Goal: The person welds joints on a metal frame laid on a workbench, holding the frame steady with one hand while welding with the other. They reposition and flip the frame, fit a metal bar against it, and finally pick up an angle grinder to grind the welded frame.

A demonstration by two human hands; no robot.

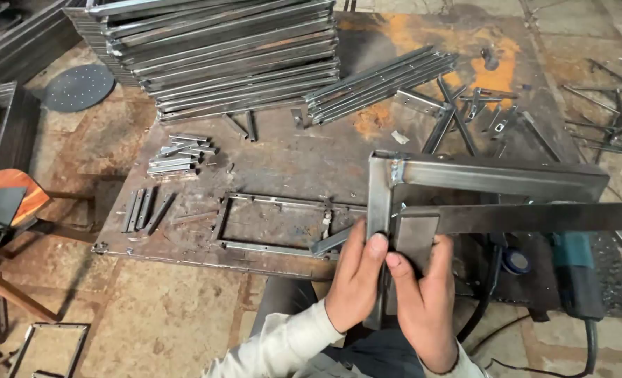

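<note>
Centrally, your left hand (356,280) and right hand (426,301) both clasp the lower end of a welded steel frame (465,183), thumbs pressing its upright bar, the frame held tilted above the near edge of the rusty steel work plate (283,157). Beyond lie a flat rectangular frame (269,224), short bar offcuts (174,155) and a tall stack of finished frames (227,52); a teal grinder (577,269) rests at your right. Judged risk: the long top bar overhangs rightward, so a loosened grip could let it swing down onto the grinder, and raw edges may cut bare fingers
</note>
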